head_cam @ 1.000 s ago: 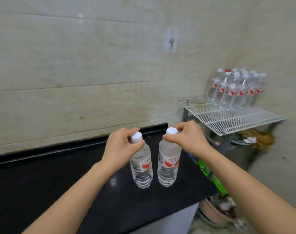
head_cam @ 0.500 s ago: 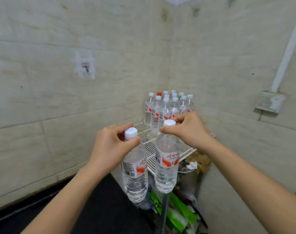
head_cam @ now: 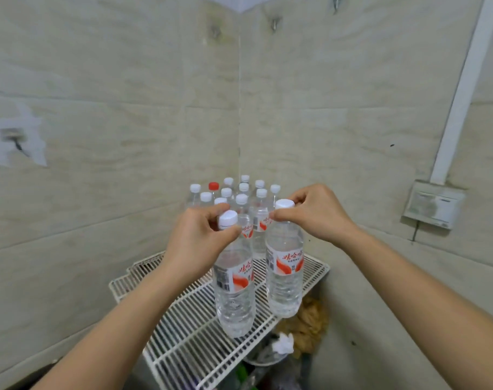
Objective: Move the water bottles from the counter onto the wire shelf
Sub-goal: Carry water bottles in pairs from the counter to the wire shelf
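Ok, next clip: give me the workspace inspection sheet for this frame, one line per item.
Surface: white wire shelf in a tiled corner; near part bare.
Job's things: two water bottles carried above the shelf, left bottle and right bottle, upright, not yet set down; a cluster of bottles stands at the back, one with a red cap.
Clutter: crumpled paper and rubbish below the shelf.
Grippers: left hand pinches the left bottle's neck under the cap; right hand pinches the right bottle's neck.
Cables: white conduit runs down to a wall box.
Surroundings: beige tiled walls; wall hooks up high.
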`<state>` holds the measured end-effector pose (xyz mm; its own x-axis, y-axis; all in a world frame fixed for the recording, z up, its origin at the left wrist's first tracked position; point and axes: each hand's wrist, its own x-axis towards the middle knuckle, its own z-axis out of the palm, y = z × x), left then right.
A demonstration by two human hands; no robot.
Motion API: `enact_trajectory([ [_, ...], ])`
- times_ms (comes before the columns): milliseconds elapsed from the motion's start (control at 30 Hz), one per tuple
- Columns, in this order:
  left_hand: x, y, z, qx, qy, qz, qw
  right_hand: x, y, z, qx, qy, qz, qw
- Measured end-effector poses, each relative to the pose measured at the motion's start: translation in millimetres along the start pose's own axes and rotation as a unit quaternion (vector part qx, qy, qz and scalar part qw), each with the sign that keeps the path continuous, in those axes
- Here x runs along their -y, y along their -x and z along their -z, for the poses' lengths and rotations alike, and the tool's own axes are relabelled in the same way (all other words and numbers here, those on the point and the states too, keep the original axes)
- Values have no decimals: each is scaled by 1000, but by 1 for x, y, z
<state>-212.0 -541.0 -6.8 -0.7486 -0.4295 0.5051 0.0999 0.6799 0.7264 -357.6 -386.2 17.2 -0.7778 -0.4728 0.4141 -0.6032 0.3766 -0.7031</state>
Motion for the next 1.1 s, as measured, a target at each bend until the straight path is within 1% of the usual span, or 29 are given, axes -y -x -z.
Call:
enact_trajectory([
  [167, 4, -40, -66, -28, -67, -3, 997, -62, -63, 13, 24, -15, 17, 999],
  [267, 4, -65, -101, -28, -91, 22, 995, -96, -96, 14, 49, -24, 26, 998],
  [333, 4, -82, -121, -30, -113, 18, 993, -117, -118, 13, 65, -35, 28, 997],
  [567, 11, -130, -175, -40, -146, 21, 988, -162, -174, 5, 95, -56, 41, 993],
  [767, 22, -155, -198, -41, -177, 41, 982, -184, -205, -12, 88, -56, 37, 994],
  [1100, 36, -175, -211, -57, -175, 53, 981, -196, -223, -25, 125, -57, 34, 990],
])
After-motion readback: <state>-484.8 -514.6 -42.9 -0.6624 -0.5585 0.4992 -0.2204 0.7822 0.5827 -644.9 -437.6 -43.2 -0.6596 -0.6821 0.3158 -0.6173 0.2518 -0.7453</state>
